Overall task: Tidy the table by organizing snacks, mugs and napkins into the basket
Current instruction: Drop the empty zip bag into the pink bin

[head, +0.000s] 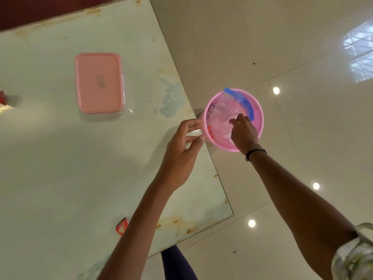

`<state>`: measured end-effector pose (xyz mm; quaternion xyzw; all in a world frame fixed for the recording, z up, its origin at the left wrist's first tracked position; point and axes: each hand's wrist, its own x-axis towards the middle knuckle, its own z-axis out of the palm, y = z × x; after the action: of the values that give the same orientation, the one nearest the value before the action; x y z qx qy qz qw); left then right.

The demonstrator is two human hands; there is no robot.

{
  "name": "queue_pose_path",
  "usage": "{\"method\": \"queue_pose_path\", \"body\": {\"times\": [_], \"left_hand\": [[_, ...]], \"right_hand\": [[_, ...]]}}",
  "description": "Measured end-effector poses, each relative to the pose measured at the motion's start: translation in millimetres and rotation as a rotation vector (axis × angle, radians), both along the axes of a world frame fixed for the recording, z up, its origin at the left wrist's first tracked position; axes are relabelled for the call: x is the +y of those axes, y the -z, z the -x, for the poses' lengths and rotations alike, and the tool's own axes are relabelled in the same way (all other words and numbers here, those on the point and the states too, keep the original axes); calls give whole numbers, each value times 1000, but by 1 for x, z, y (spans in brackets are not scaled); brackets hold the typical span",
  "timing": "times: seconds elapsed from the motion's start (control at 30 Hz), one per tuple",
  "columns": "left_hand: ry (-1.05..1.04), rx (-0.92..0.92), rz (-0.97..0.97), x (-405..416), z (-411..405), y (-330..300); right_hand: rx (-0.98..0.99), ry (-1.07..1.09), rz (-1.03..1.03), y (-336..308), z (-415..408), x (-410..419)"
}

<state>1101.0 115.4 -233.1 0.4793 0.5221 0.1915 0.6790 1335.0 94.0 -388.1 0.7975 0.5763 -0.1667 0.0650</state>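
Observation:
A round pink basket [257,110] hangs just past the table's right edge, over the floor. My left hand [181,146] grips its near-left rim, with fingers and thumb pinching a pink handle. Inside the basket lies a clear plastic zip bag [222,110] with a blue strip along its top, leaning on the far wall. My right hand [243,132] reaches down into the basket, and its bent fingers hold the crumpled plastic of the bag. What else is in the basket is hidden under the plastic, apart from a bit of red at the left wall.
A pink rectangular tray [97,83] lies on the pale glass table [60,158]. A small red packet [122,227] sits by my left forearm near the front edge. Another red item [2,97] shows at the far left. Glossy floor tiles lie to the right.

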Motion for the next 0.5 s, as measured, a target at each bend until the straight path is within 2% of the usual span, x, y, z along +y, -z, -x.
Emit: {"method": "queue_pose_path", "body": {"times": [0.1, 0.23, 0.33, 0.5], "left_hand": [[-4, 6, 1, 0, 1, -1], [-10, 17, 9, -2, 4, -9], [-46, 31, 7, -4, 12, -19], [-120, 40, -30, -3, 43, -50]], "right_hand": [[40, 51, -68, -11, 3, 2], [78, 128, -275, -42, 24, 4], [145, 226, -458, -80, 51, 2], [304, 273, -603, -152, 117, -7]]}}
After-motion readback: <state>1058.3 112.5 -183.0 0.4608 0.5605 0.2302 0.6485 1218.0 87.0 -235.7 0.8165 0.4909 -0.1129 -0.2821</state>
